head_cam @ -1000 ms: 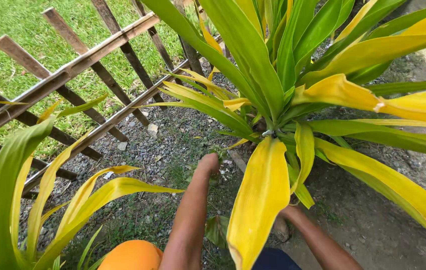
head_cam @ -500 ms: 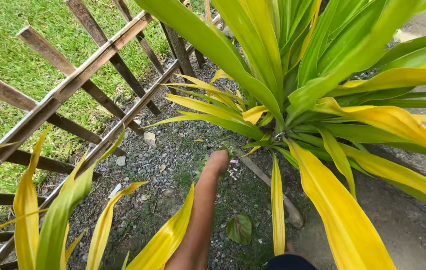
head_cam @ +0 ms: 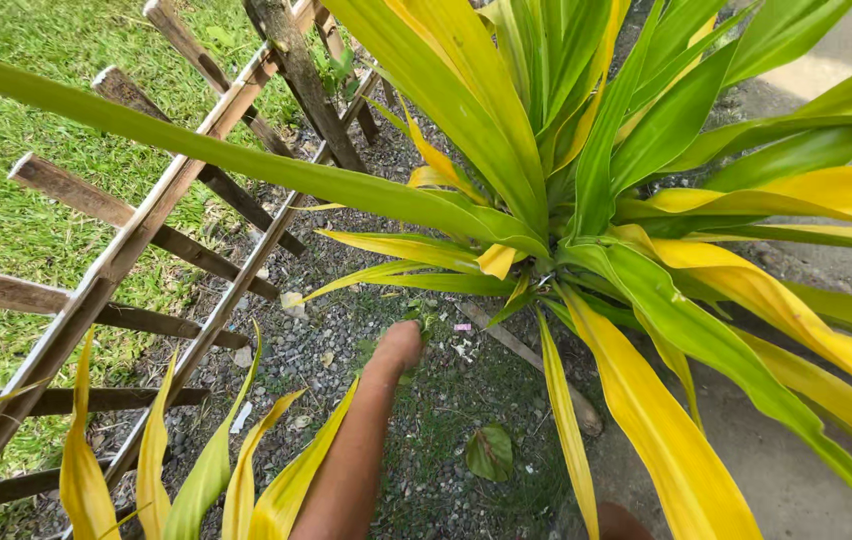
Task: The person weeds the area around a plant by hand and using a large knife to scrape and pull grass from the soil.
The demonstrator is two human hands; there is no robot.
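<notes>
My left hand (head_cam: 401, 345) reaches down to the gravel at the foot of a large plant (head_cam: 556, 150) with long green and yellow leaves. I see the hand from behind, and its fingers point away, hidden from me. They are at a small green weed (head_cam: 424, 320) on the ground, but I cannot tell whether they grip it. My left forearm (head_cam: 351, 460) runs up from the bottom edge. My right hand is out of sight; only a bit of skin (head_cam: 621, 522) shows at the bottom edge, under a yellow leaf (head_cam: 646, 420).
A slanted wooden lattice fence (head_cam: 136, 240) runs along the left, with grass (head_cam: 16, 60) behind it. A stick (head_cam: 536, 360) and a fallen round leaf (head_cam: 491, 452) lie on the gravel. Bare packed earth (head_cam: 806, 470) lies to the right. Yellowing leaves (head_cam: 176, 470) rise at bottom left.
The view has moved in and tilted toward the plant's base. My left hand has reached farther toward the small weed. My right arm, visible a second ago, is gone behind the leaves.
</notes>
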